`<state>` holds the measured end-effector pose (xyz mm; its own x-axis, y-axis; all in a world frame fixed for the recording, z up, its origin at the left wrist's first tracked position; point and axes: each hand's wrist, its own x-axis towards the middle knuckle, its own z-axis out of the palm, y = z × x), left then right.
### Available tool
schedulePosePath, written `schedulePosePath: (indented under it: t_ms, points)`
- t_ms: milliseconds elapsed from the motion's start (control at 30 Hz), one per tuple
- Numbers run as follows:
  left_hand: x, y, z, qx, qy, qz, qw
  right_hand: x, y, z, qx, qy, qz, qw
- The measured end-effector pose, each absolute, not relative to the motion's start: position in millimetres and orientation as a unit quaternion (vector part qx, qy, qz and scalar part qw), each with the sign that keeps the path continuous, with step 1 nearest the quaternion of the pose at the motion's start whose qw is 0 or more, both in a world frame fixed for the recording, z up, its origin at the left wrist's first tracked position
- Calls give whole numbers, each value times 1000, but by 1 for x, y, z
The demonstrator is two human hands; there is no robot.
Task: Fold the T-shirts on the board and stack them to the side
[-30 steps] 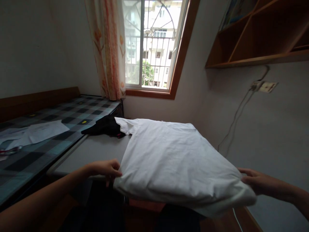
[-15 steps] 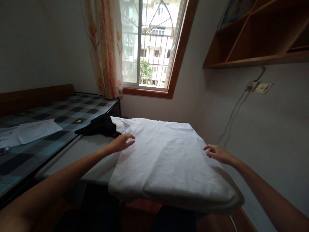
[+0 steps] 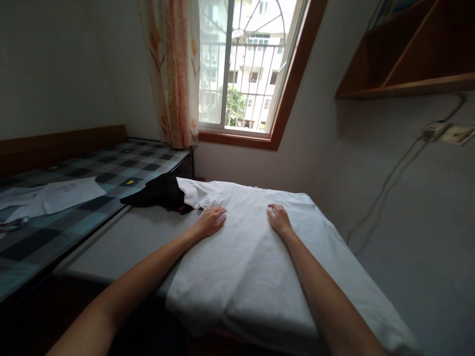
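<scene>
A large white cloth (image 3: 241,267), possibly a garment, lies spread over a pale board or table (image 3: 122,242) and hangs past its near edge. Its upper left corner is bunched into small folds. My left hand (image 3: 212,221) rests on the cloth near that corner, palm down with the fingers stretched. Farther right, my right hand (image 3: 279,218) is on or just over the cloth, its fingers loosely bent and apart. Neither hand grips anything. A black cloth item (image 3: 161,193) lies beside the bunched corner, partly under it.
On the left stands a bed with a checked cover (image 3: 89,168), with paper sheets (image 3: 70,195) on it. Behind are a curtain (image 3: 178,74) and a barred window (image 3: 248,74). A wooden shelf (image 3: 393,84) and a socket (image 3: 436,131) with a hanging cord are on the right wall.
My right hand has moved left from the cloth's right edge to its upper middle. My left hand has shifted slightly right and flattened onto the cloth. The view has turned slightly left.
</scene>
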<state>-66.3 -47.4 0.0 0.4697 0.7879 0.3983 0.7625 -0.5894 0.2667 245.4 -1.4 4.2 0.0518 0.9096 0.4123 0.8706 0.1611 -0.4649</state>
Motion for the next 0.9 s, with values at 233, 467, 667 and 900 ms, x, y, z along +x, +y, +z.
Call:
schedulePosePath:
  t_ms: [233,467,667,900]
  points:
    - [-82,-54,15,802,501,312,-95,258,1,-17,-622,-691,67,361]
    - [-155,-46,23,627,743,210,-101,261,1,-17,-609,-697,76,372]
    - [-197,-36,36,598,776,177,-90,258,-1,-15,-621,-702,56,343]
    - [-236,6,91,457,790,401,81,259,-2,-14,-624,-697,61,348]
